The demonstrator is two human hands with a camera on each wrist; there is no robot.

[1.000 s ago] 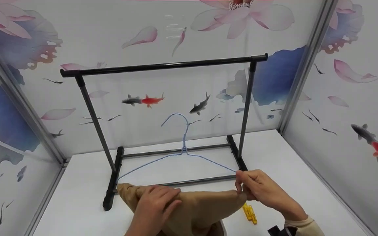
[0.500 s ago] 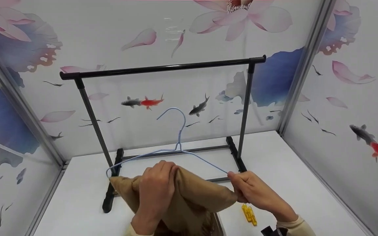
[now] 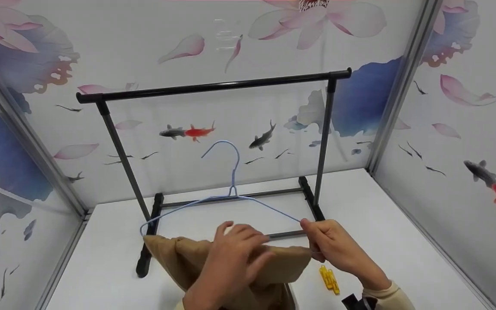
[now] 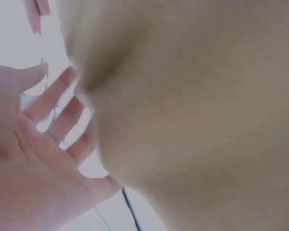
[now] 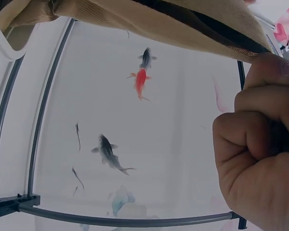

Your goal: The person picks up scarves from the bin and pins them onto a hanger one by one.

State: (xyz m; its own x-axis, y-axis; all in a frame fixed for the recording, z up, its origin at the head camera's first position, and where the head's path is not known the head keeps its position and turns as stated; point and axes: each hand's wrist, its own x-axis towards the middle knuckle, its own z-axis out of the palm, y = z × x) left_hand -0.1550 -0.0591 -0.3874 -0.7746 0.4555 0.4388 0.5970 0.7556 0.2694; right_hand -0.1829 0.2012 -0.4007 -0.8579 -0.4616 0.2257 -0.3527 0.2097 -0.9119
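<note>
Cloth (image 3: pixel 187 254), brown and folded, seems draped over the lower bar of the blue wire hanger (image 3: pixel 233 177), its upper edge running from the hanger's left end to near my right hand (image 3: pixel 336 245). In the head view, my left hand (image 3: pixel 237 258) is over the middle of that edge, fingers loosely spread and gripping nothing, while my right fingers curl round the hanger's right end. The black rack (image 3: pixel 213 87) stands behind on the tabletop (image 3: pixel 97 254); yellow clips (image 3: pixel 329 280) lie just below my right hand. Creases gather toward the left, so I'd judge it best to smooth the fold outward with flat fingers, the right hand holding the wire steady. My left wrist's view is blurred: fingers apart, slightly bent, at the cloth's side; how firmly they touch I can't tell. My right wrist's view shows tightly curled fingers by the cloth's corner, the wire within them hidden; too strong a pull there could skew the fold.
</note>
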